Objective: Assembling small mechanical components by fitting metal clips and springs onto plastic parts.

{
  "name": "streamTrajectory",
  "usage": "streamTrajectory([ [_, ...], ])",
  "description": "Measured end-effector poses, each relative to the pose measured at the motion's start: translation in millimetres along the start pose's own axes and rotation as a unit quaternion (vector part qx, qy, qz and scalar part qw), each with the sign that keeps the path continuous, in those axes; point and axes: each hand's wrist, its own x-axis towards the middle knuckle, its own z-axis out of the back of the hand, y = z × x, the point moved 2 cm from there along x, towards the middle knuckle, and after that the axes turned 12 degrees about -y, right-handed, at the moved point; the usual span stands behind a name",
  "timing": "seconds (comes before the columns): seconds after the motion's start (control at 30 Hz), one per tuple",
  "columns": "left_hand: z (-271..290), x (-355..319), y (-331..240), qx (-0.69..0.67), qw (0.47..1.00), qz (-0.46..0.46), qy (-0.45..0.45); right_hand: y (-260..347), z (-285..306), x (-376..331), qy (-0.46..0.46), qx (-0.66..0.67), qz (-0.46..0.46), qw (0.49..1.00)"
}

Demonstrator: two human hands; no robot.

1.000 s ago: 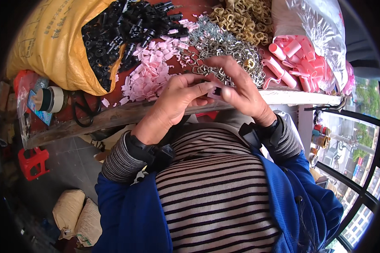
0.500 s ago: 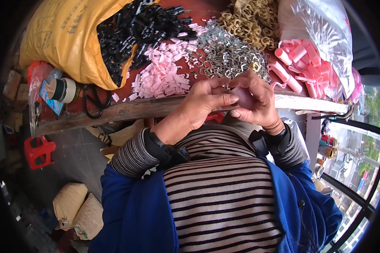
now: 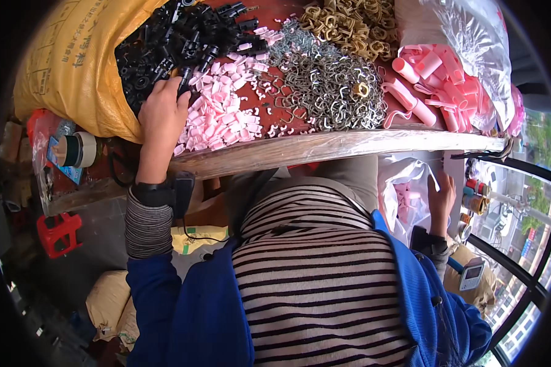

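At the left of the table my left hand reaches into a heap of black plastic parts at the mouth of a yellow woven sack. Its thumb and forefinger close on one black plastic part. The other fingers are partly hidden against the heap. My right hand is lowered past the table edge on the right, beside a clear plastic bag with pink pieces inside. Its fingers look apart, and I see nothing held in them.
Small pink clips, silvery metal hooks, brass-coloured rings and pink tubes lie in piles. The yellow sack flanks the left. A wooden table edge runs before me. A red stool stands on the floor.
My hands were together over the table edge around a pinkish piece. They have parted: the left went to the black heap, the right down beside the plastic bag. The piece no longer shows in them.
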Motion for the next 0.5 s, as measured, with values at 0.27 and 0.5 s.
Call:
streamTrajectory([
  [0.27,-13.8,0.5,8.2,0.01,0.999,-0.028,0.016,199.6,27.7,96.1,0.063,0.422,0.219,0.878],
  [0.5,-9.5,-0.5,5.1,-0.046,0.998,-0.038,-0.012,315.3,-1.9,127.0,0.06,0.378,0.388,0.839],
])
